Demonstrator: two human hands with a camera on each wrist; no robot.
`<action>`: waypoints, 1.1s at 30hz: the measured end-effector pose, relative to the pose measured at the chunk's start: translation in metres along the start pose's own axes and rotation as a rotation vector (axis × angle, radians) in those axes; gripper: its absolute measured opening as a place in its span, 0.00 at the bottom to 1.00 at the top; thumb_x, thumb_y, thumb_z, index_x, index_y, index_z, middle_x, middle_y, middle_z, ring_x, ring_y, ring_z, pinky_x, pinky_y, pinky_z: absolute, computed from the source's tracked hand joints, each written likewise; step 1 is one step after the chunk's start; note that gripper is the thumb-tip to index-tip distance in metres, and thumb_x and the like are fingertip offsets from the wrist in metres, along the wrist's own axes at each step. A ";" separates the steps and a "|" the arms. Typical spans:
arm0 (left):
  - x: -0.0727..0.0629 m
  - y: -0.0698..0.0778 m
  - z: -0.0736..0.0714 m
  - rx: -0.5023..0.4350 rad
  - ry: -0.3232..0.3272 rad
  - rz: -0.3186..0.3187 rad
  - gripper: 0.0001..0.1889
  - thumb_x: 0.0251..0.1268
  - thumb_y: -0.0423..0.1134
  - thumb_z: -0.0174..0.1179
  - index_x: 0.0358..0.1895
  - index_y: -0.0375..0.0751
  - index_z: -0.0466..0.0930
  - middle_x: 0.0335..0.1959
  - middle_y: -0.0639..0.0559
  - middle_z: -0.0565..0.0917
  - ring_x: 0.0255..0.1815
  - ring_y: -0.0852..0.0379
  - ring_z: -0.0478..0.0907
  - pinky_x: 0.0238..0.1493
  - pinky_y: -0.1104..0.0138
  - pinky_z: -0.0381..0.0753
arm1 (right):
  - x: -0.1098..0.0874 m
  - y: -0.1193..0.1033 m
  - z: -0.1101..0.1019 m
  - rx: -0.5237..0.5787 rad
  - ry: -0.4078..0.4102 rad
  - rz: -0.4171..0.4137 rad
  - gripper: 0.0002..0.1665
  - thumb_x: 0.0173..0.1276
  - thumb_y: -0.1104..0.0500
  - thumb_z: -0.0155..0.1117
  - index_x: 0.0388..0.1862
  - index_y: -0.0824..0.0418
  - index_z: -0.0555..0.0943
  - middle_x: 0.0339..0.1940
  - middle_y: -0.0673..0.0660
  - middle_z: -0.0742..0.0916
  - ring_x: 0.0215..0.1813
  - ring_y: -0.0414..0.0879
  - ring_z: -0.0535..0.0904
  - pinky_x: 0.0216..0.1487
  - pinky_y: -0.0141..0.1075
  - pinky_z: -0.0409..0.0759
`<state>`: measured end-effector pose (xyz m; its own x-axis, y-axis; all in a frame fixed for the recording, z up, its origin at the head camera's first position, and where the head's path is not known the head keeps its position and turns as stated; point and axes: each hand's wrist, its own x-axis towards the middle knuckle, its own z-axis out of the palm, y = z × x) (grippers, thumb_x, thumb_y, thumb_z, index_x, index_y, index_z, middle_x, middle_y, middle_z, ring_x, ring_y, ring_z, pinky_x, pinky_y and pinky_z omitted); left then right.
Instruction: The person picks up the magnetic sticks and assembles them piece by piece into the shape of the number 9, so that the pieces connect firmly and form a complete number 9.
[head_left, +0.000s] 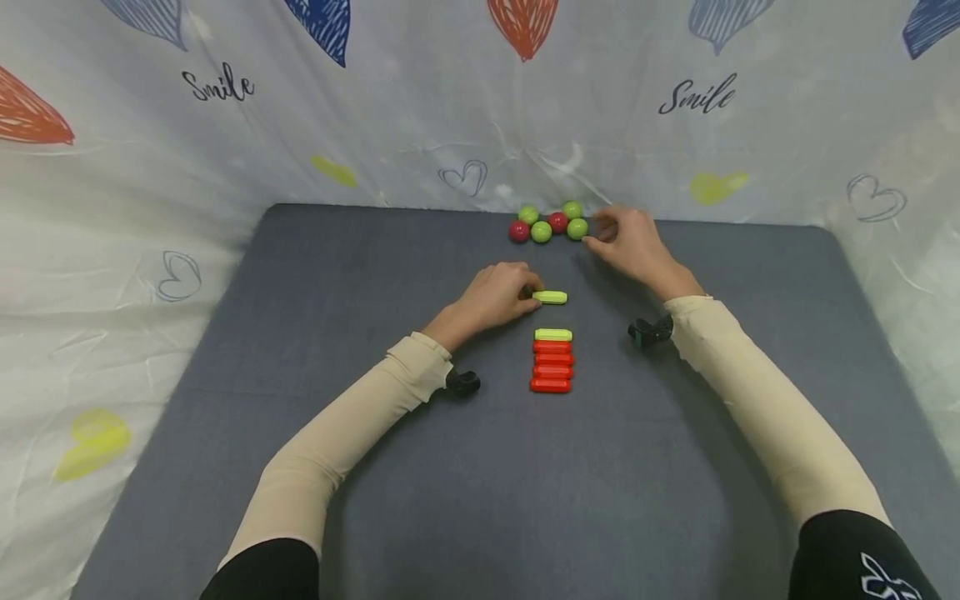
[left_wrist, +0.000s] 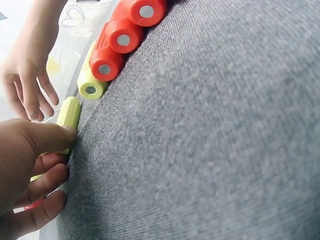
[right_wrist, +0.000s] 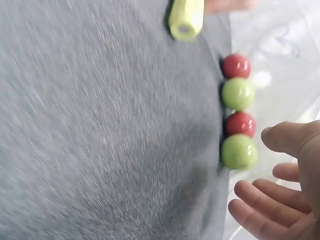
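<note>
Two hands at work among coloured rods and balls on a grey worktop [head_left: 420, 500]. Centre of the head view: the left hand [head_left: 501, 292] pinches a loose yellow-green rod [head_left: 553, 297] by its left end, between thumb and fingers; the rod lies crosswise, roughly parallel to the column below it and separated from it by a gap. That column comprises a second yellow-green rod [head_left: 553, 334] at the top and four red rods [head_left: 552, 372] beneath, stacked edge to edge down the frame. Upper centre: a cluster of four green balls [head_left: 541, 232] and two red balls [head_left: 519, 231] near the far edge. The right hand [head_left: 628, 242], just right of the cluster, has its thumb apart from loosely bent fingers and grips nothing; whether it touches the nearest ball cannot be told. The step in hand is judged to be positioning the loose rod. For the left hand, the next move seems to call for a level rod and a light release; for the right, closing thumb and fingers around a single ball without disturbing its neighbours.
</note>
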<state>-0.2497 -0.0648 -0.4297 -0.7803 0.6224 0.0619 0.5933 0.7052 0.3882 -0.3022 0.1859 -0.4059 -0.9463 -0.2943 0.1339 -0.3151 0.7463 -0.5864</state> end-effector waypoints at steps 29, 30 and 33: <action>0.000 -0.003 -0.001 -0.008 0.008 -0.006 0.11 0.66 0.44 0.68 0.48 0.47 0.88 0.41 0.56 0.82 0.38 0.62 0.78 0.41 0.65 0.77 | 0.006 0.000 0.003 0.010 0.043 -0.038 0.21 0.63 0.63 0.74 0.54 0.69 0.84 0.47 0.67 0.87 0.42 0.59 0.86 0.43 0.51 0.82; 0.001 -0.002 -0.001 -0.008 0.008 -0.006 0.11 0.66 0.44 0.68 0.48 0.47 0.88 0.41 0.55 0.82 0.38 0.62 0.78 0.41 0.65 0.77 | 0.002 -0.002 0.001 0.009 0.046 -0.050 0.20 0.63 0.63 0.74 0.54 0.69 0.85 0.46 0.67 0.88 0.41 0.59 0.86 0.43 0.51 0.82; 0.001 -0.001 -0.001 -0.009 0.007 0.000 0.11 0.66 0.44 0.68 0.48 0.46 0.88 0.41 0.55 0.83 0.38 0.62 0.78 0.40 0.64 0.78 | -0.013 -0.004 -0.001 -0.005 0.049 -0.081 0.19 0.62 0.63 0.75 0.52 0.67 0.86 0.44 0.65 0.89 0.39 0.56 0.86 0.41 0.50 0.83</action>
<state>-0.2516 -0.0651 -0.4294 -0.7819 0.6197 0.0681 0.5912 0.7023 0.3966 -0.2883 0.1871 -0.4043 -0.9199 -0.3248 0.2195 -0.3912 0.7242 -0.5678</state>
